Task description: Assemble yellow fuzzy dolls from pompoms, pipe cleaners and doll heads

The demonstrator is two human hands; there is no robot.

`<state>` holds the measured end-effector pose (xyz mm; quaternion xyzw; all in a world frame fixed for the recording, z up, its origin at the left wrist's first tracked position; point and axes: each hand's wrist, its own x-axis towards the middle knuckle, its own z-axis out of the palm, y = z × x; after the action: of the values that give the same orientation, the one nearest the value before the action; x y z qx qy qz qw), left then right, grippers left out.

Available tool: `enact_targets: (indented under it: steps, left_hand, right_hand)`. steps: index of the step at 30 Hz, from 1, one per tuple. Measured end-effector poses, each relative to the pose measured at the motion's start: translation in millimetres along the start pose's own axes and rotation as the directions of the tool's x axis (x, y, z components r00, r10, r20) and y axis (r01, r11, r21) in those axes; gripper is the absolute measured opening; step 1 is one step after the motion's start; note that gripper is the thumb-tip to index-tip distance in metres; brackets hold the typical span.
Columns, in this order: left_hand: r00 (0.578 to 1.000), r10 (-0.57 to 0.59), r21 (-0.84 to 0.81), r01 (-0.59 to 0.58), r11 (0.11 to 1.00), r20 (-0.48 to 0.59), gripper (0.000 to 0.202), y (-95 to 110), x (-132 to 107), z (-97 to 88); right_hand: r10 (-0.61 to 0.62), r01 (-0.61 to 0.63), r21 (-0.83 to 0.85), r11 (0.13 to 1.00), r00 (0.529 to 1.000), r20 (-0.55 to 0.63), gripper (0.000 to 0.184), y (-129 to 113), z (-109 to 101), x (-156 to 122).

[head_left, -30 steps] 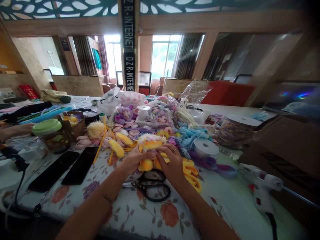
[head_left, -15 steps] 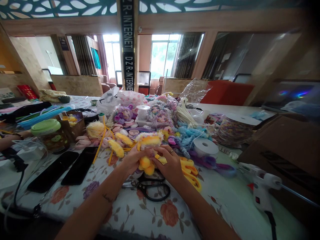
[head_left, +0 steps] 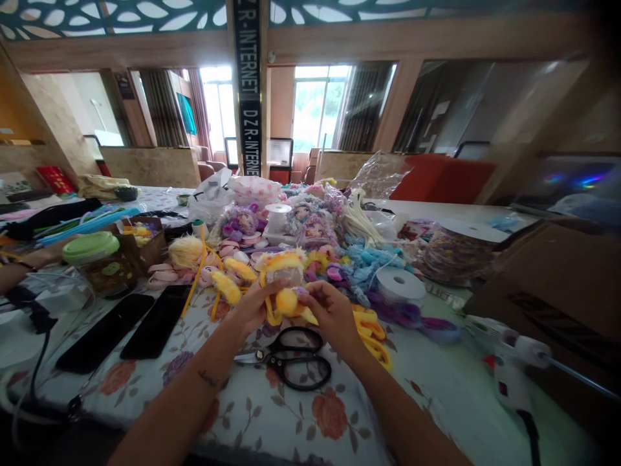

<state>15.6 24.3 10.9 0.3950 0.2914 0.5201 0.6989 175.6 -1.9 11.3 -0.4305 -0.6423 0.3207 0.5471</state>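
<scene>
My left hand (head_left: 256, 305) is closed around a fluffy yellow craft piece (head_left: 281, 261) with a pale, fuzzy edge. A round yellow tuft (head_left: 286, 300) hangs at its lower side, between my hands. My right hand (head_left: 334, 316) pinches at the piece's right side, where a small pale purple bit shows at the fingertips; its exact kind is unclear. Black-handled scissors (head_left: 306, 387) lie on the flowered tablecloth just below both hands. Folded yellow fuzzy strips (head_left: 373, 336) rest beside my right wrist, and more yellow fuzzy pieces (head_left: 226, 287) lie left of my left hand.
Doll heads (head_left: 315, 230), yarn and a white spool (head_left: 400, 285) are heaped beyond my hands. Two black phones (head_left: 156, 322) and a green-lidded jar (head_left: 92, 255) sit left. At right are a glue gun (head_left: 514, 353) and cardboard box (head_left: 553, 285). Another person's arm (head_left: 29, 265) reaches in left.
The yellow piece has shifted slightly left and tilted in my hands. My right fingers have risen to its side, and more of the scissors shows. The other person's arm has shifted at left.
</scene>
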Motion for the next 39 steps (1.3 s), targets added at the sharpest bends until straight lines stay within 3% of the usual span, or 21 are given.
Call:
enact_targets:
  steps: [7,9,11,13,14,16,17,18,20,22,24,33,39]
  left_hand:
    - [0.985,-0.163,0.189,0.169,0.967,-0.047,0.046,-9.5,8.9,-14.4]
    - [0.985,-0.155,0.254,0.169,0.952,-0.072,0.054,-12.5,11.7,-18.7]
    - [0.989,-0.059,0.376,0.106,0.92,-0.134,0.06,-11.5,13.4,-23.0]
    - [0.968,0.159,0.564,-0.021,0.825,-0.196,0.064,-6.2,12.8,-25.0]
    - [0.931,0.302,0.651,-0.101,0.753,-0.205,0.064,-2.3,11.5,-24.4]
    - [0.812,0.557,0.771,-0.24,0.59,-0.174,0.049,5.3,7.5,-19.7]
    - [0.768,0.624,0.799,-0.282,0.531,-0.143,0.036,8.2,5.1,-16.1]
    - [0.759,0.641,0.808,-0.307,0.503,-0.111,0.025,10.0,2.8,-12.1]
    - [0.835,0.548,0.786,-0.309,0.535,-0.044,0.023,9.9,-0.8,-4.8]
    - [0.928,0.371,0.737,-0.272,0.619,0.031,0.027,6.3,-2.8,0.1]
    - [0.969,0.232,0.683,-0.225,0.695,0.084,0.029,1.8,-3.6,2.6]
    - [0.998,0.049,0.42,-0.063,0.906,0.044,0.032,-12.2,-3.4,5.1]
    - [1.0,0.026,0.303,-0.023,0.953,-0.005,0.036,-20.9,-5.3,12.1]
  right_hand:
    - [0.16,-0.153,0.296,0.943,0.987,0.001,0.026,-6.5,-14.0,8.6]
    - [0.19,-0.185,0.319,0.929,0.982,0.017,0.026,-6.6,-15.1,9.2]
    - [0.202,-0.204,0.315,0.927,0.979,0.039,0.026,-5.2,-14.3,9.3]
    - [0.204,-0.213,0.3,0.93,0.977,0.059,0.025,-2.1,-12.4,9.2]
    - [0.207,-0.217,0.293,0.931,0.976,0.065,0.025,-0.2,-11.4,9.2]
    - [0.21,-0.22,0.282,0.934,0.975,0.066,0.024,3.6,-9.7,9.2]
    - [0.209,-0.218,0.277,0.936,0.976,0.063,0.023,5.2,-9.1,9.3]
    - [0.203,-0.212,0.269,0.939,0.977,0.061,0.023,6.4,-8.7,9.3]
    - [0.184,-0.192,0.243,0.951,0.981,0.054,0.022,7.4,-8.1,9.1]
    - [0.166,-0.171,0.216,0.961,0.985,0.04,0.023,6.7,-7.7,8.7]
    - [0.16,-0.162,0.193,0.968,0.987,0.026,0.023,5.4,-7.1,8.2]
    - [0.148,-0.156,0.11,0.982,0.986,0.077,0.024,9.3,-4.5,8.4]
    - [0.194,-0.211,0.143,0.967,0.973,0.125,0.026,9.5,-2.5,7.5]
